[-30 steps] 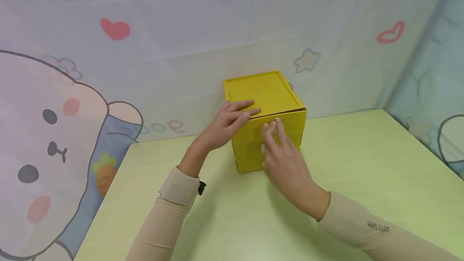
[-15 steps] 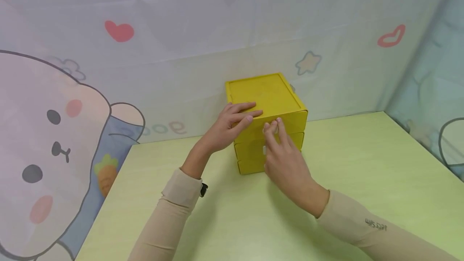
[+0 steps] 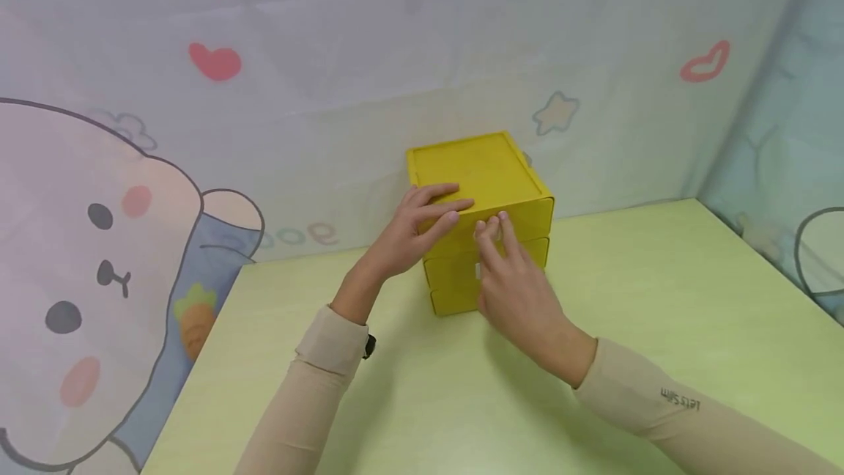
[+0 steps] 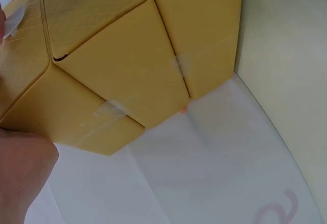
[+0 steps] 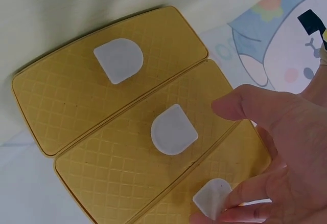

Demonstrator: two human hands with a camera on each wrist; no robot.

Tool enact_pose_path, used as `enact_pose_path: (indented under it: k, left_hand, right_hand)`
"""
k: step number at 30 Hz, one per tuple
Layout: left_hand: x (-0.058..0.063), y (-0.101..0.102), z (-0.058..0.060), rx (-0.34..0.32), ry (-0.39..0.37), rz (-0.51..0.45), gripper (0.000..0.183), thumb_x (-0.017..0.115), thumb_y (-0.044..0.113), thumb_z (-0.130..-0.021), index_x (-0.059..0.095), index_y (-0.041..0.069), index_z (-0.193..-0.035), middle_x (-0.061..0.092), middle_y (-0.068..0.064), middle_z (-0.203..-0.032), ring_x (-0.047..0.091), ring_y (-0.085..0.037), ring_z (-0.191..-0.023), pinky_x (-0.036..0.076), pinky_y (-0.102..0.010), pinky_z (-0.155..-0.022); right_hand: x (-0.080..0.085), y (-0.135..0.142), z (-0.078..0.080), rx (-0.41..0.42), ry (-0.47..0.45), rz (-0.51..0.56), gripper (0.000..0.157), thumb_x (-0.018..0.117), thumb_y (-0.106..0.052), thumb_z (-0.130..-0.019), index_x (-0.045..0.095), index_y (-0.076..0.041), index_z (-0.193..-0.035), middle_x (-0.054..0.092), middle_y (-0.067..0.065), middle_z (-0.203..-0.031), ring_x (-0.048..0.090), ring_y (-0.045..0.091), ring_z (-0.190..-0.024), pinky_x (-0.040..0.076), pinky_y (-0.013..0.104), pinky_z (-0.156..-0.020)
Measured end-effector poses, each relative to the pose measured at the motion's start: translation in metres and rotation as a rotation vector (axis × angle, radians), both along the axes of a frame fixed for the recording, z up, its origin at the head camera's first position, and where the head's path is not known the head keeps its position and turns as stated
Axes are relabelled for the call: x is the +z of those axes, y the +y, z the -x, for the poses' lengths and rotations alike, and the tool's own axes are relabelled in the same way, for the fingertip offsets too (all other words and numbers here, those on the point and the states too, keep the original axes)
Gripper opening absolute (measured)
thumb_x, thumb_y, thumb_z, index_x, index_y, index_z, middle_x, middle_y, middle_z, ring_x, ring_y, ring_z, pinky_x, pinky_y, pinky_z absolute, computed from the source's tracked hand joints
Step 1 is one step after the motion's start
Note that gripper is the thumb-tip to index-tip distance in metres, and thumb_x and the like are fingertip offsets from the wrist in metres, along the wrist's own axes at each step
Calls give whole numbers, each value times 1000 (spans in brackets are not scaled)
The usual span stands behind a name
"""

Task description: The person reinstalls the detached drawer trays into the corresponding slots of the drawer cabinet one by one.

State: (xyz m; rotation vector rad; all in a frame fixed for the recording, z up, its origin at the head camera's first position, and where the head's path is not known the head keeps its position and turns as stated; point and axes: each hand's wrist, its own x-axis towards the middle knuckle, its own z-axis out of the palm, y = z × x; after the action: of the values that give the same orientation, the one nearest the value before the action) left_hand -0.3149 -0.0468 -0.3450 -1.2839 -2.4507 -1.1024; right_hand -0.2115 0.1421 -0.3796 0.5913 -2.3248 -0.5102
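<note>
A yellow box of three stacked drawers (image 3: 478,163) stands at the back of the table. My left hand (image 3: 404,234) rests on its upper left front corner, fingers spread over the top. With extended fingers, my right hand (image 3: 521,303) touches the top drawer's front around its white handle (image 5: 212,197); its thumb stays apart from that handle. In the right wrist view, the middle drawer's white handle (image 5: 174,130) and the bottom drawer's handle (image 5: 119,60) show uncovered. All three drawer fronts sit closed. The box's side (image 4: 120,63) fills much of the left wrist view.
The pale green table (image 3: 659,299) spreads around the box. Directly behind it hangs a printed cloth (image 3: 343,42) with hearts and a cartoon animal. Another printed cloth (image 3: 791,130) borders the right side. Pieces of clear tape (image 4: 112,107) stick to the box's side.
A dark gap under the lid at the top drawer's front has closed as the drawer moved in. Both hands keep nearly the same places; the head view shifts slightly.
</note>
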Motion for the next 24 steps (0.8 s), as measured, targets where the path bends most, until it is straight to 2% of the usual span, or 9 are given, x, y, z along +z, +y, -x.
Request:
enact_pose_path:
  k: [4,7,11,13,14,16,20,24]
  left_hand:
    - [-3,0,4,-5,37,9,34,56,32,-100,62,29,-133,44,1,-147,31,-14,-135,30,-42,-110]
    - [-7,-3,4,-8,45,16,35,58,31,-99,61,29,-134,43,0,-147,31,-15,-137,29,-44,-111]
    - [-8,-10,4,4,66,3,34,58,29,-99,62,28,-132,45,0,-147,32,-15,-137,26,-44,-113]
    - [-9,-12,4,14,83,-13,33,58,28,-99,63,28,-131,46,0,-146,33,-15,-136,27,-44,-112]
    - [-9,-13,4,18,93,-20,32,58,27,-99,64,27,-131,46,-1,-146,34,-16,-136,29,-44,-111]
    - [-10,-14,4,23,114,-27,32,59,25,-99,65,27,-130,47,-1,-145,35,-17,-135,31,-43,-109]
    - [-16,-14,1,32,150,-31,32,61,22,-98,65,26,-129,48,-3,-144,36,-19,-133,34,-43,-106]
    - [-22,-12,-2,45,172,-29,32,61,21,-97,65,26,-129,46,-6,-144,34,-21,-136,32,-45,-109]
  right_hand:
    - [0,0,2,-6,-11,-7,41,63,-22,-83,70,9,-109,48,31,-134,41,47,-130,24,46,-117]
    - [-2,-2,3,3,-33,17,37,64,-22,-84,73,5,-108,48,29,-136,42,47,-130,30,44,-114]
    - [-2,-6,6,24,-54,54,34,67,-24,-83,75,0,-106,46,27,-139,41,48,-131,52,34,-92]
    - [-2,-7,7,32,-59,68,34,67,-24,-83,75,-1,-106,44,26,-140,41,48,-132,57,28,-76]
    - [-2,-7,8,38,-59,76,34,67,-24,-83,75,-1,-107,44,26,-140,41,48,-132,56,26,-69]
    - [-3,-8,9,49,-57,89,33,67,-24,-83,75,-1,-105,44,26,-140,41,47,-132,55,25,-63]
    - [-11,-8,8,58,-55,118,39,69,-27,-81,74,2,-107,43,25,-142,39,46,-134,53,23,-58]
    - [-20,-5,4,70,-87,204,62,71,-28,-80,58,7,-130,41,23,-145,35,43,-138,53,24,-57]
